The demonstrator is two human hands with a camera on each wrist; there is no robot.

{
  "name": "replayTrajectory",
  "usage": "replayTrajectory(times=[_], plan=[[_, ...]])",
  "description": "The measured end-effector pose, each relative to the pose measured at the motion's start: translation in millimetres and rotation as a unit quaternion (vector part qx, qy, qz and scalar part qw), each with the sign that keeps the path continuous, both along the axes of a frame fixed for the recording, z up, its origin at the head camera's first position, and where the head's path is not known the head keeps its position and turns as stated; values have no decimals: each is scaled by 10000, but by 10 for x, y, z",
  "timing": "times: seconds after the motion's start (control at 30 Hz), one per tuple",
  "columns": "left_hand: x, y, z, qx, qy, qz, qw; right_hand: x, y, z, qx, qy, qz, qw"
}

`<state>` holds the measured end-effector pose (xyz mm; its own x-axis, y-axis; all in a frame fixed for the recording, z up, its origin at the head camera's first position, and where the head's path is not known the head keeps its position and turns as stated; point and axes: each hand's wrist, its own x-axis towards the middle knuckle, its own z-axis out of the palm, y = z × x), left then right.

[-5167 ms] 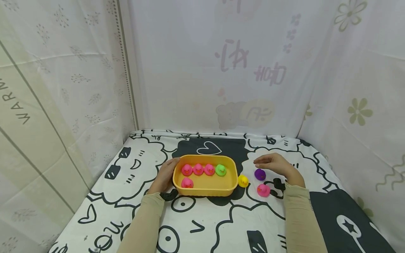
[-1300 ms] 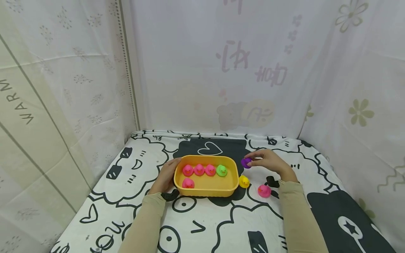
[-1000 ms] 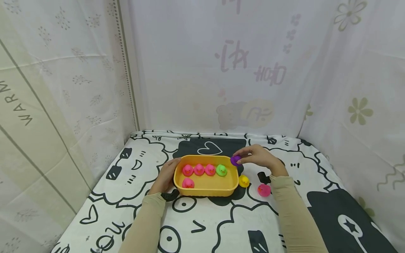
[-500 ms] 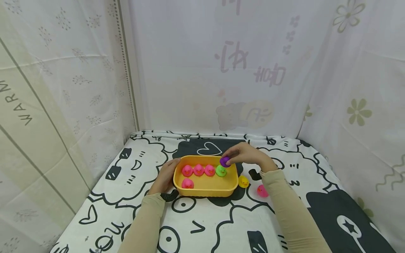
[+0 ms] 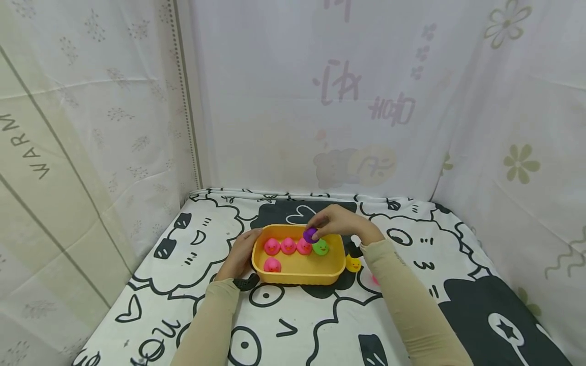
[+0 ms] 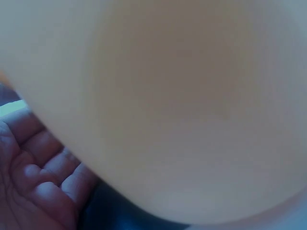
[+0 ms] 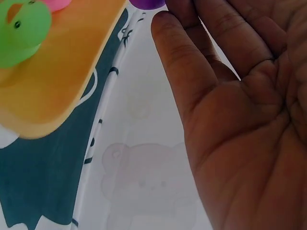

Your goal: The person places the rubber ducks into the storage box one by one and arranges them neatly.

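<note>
Leftward from the right back corner of the tray (image 5: 297, 279), the purple toy (image 5: 310, 235) has travelled within the last second, and I see it now above the back row, overlapping the third pink duck (image 5: 304, 248). My right hand (image 5: 341, 222) has it in a fingertip grip, closed down to a pinch. My left hand (image 5: 238, 252) rests against the tray's left end; how far that grip bends I can't tell. Beside the third pink duck sits the green duck (image 5: 322, 248); the yellow duck (image 5: 353, 263) stands outside on the cloth (image 5: 293, 310).
</note>
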<state>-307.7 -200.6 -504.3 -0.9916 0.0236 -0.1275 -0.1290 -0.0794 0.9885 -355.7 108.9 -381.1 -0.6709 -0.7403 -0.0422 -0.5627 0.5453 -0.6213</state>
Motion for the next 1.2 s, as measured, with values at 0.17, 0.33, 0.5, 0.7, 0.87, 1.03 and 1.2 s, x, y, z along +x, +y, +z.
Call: replayTrajectory(times=[0.17,0.33,0.5,0.7,0.87,1.03,1.2], plan=[[-6,-3,9,-41,18,-17,10000,3,-124,3,-9,-117,61,9999],[18,0,12,-82,-22,-19,10000,32,-282,-69,43,-298,94,9995],[23,3,2,-71,-28,-16,10000,57,-433,-166,84,-630,280,9976],[6,6,1,-14,26,-20,10000,93,-547,-235,418,-658,645,9949],[9,9,3,-8,29,-12,10000,114,-602,-288,565,-606,737,9938],[15,0,0,-28,14,25,10000,109,-647,-343,624,-584,760,9934],[3,-1,5,-56,-5,28,10000,95,-693,-412,568,-597,959,9920]])
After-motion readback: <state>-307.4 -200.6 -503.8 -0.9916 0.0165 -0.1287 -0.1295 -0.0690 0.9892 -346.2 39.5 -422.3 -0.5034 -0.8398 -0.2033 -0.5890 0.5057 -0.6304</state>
